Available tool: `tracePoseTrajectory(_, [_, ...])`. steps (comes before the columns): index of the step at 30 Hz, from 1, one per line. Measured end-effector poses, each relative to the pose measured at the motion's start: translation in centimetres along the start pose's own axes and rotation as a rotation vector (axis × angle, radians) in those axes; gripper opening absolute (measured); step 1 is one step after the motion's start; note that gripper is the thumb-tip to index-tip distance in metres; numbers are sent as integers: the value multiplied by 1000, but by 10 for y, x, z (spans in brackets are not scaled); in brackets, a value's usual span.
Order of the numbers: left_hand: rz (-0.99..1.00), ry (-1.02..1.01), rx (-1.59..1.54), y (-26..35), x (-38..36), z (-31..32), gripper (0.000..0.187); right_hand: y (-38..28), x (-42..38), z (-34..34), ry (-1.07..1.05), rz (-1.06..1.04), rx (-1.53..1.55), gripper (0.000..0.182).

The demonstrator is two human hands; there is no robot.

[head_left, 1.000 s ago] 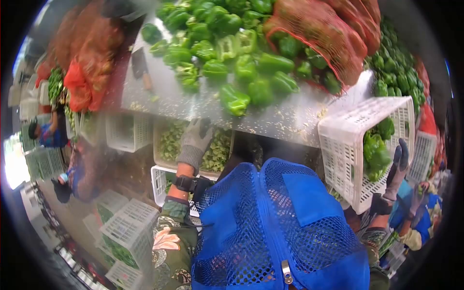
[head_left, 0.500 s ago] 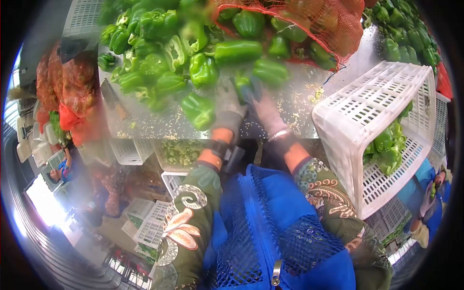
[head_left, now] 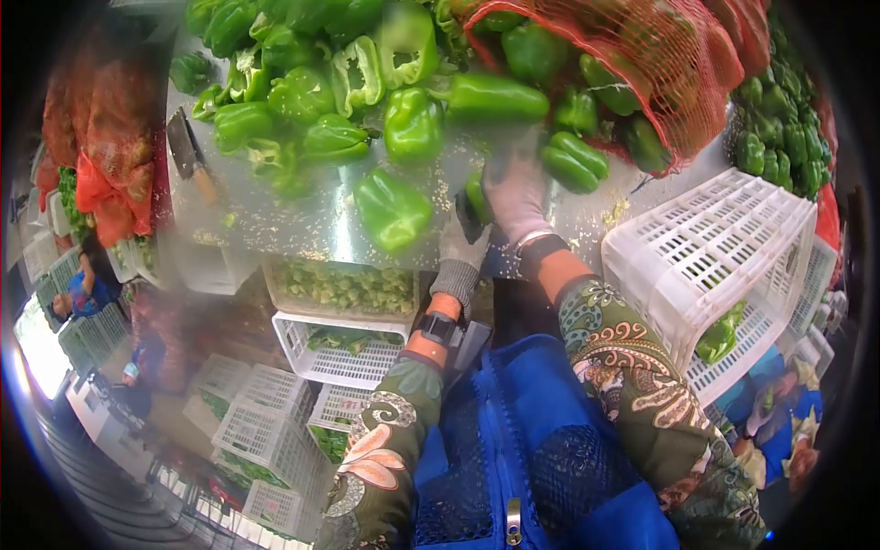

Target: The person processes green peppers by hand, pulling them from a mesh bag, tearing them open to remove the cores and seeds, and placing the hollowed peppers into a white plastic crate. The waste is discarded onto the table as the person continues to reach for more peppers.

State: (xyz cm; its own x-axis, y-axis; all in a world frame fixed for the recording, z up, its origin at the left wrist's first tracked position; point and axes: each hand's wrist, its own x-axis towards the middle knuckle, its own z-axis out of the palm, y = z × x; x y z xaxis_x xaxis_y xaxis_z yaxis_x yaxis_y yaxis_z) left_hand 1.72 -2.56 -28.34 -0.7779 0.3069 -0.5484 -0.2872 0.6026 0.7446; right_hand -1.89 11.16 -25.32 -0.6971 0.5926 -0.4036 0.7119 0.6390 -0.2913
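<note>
Both gloved hands meet at the near edge of the steel table (head_left: 275, 220), just right of its middle. The left hand (head_left: 461, 246) is curled around a green pepper (head_left: 477, 197), which sticks up out of the top of the fist, so the pepper sits directly above and partly inside that hand; its long axis runs roughly near to far, with the free end pointing toward the far pile. The right hand (head_left: 515, 197) lies just right of the pepper, fingers together and bent, its palm side against the pepper's flank; whether it grips a tool I cannot tell, since a dark shape between the two hands is blurred. Loose peppers (head_left: 394, 209) lie on the table left of the hands, and more spill from a red mesh sack (head_left: 660, 73) at the far right. A knife (head_left: 188, 156) lies on the left part of the table, well apart from the hands. A white crate (head_left: 733, 247) stands tilted at the right, and a tray of cut pieces (head_left: 339, 286) sits below the table's near edge.
</note>
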Motion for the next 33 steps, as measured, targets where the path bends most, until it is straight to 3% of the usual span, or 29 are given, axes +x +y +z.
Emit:
tracePoseTrajectory(3, [-94,27,311,18,4,0,66,-6,10,3,119,-54,-87,55])
tracePoseTrajectory(6, [36,130,358,17,25,7,66,-20,24,-19,-29,18,-25,51])
tracePoseTrajectory(9, [4,-117,-510,4,58,-2,65,-18,56,-28,-220,216,138,46])
tracePoseTrajectory(10, [37,-108,-518,13,56,-9,66,-4,52,-16,-58,134,279,48])
tracePoseTrajectory(13, [165,-61,-533,68,17,-38,72,8,10,-52,-19,-185,951,26])
tracePoseTrajectory(14, [165,-57,-599,81,5,-45,75,3,-11,-71,-2,-194,1035,23])
tracePoseTrajectory(17, [475,45,-470,96,-17,-51,78,-22,-52,-122,69,-295,1238,21])
tracePoseTrajectory(20, [455,-126,-713,162,-61,-93,80,-29,-80,-152,79,-447,1290,33])
tracePoseTrajectory(22, [655,-10,-414,176,-73,-112,80,-38,-96,-159,202,-560,1183,38])
tracePoseTrajectory(24, [824,117,-101,178,-81,-128,81,-42,-117,-163,116,-492,1417,42])
tracePoseTrajectory(27, [1081,199,383,205,-104,-155,84,-37,-156,-144,-448,-34,2199,44])
tracePoseTrajectory(29, [1070,174,408,211,-118,-164,82,-36,-167,-136,-225,-295,1754,48])
tracePoseTrajectory(33, [1106,211,496,215,-136,-174,77,-53,-178,-154,-331,-234,1876,53])
